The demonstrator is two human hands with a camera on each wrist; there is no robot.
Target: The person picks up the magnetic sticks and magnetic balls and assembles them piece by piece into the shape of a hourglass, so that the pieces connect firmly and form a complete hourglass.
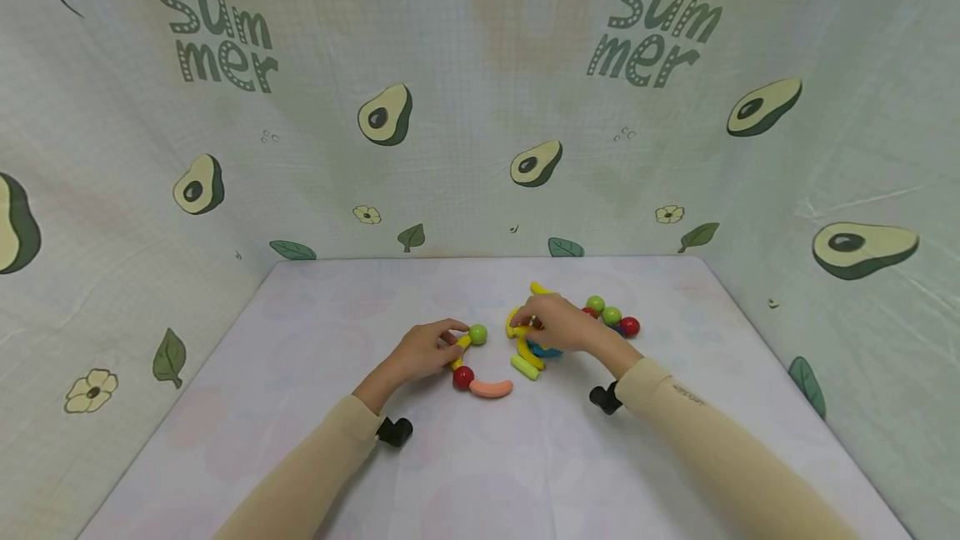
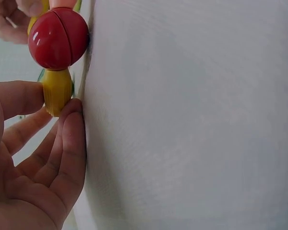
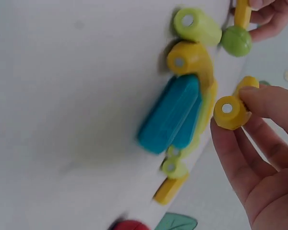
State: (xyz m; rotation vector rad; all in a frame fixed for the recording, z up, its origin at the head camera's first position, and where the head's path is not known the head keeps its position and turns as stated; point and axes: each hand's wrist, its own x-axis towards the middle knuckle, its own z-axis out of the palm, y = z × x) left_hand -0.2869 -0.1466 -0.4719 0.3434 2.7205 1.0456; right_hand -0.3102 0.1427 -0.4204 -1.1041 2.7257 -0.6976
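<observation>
From my end of the link, I had the left hand (image 1: 426, 350) on a yellow stick (image 2: 57, 91), pinching it between thumb and fingers. That stick lay right at the fingertips, one end against a red ball (image 2: 58, 38) and the other against a green ball (image 1: 477, 334); a pink curved stick (image 1: 491, 389) touched the red ball's far side. I had the right hand (image 1: 561, 322) pinching a yellow curved piece (image 3: 231, 112) between thumb and fingers, a silvery disc (image 3: 227, 108) on its end facing the wrist camera. Just beneath and beside that hand, on the worktop (image 1: 450, 473), lay another yellow curved stick (image 1: 531, 354), a pale green short stick (image 1: 525, 367) and two blue pieces (image 3: 169, 115) side by side. The hand partly hid the blue pieces from my head view, and it stood in front of a yellow piece (image 1: 539, 288) at the back. Past the right wrist I saw a loose cluster: two more green balls (image 1: 611, 316), a shiny red ball (image 1: 630, 327) and a dark blue piece (image 1: 618, 329), partly covered. A cloth (image 1: 465, 190) printed with avocados hung behind.
</observation>
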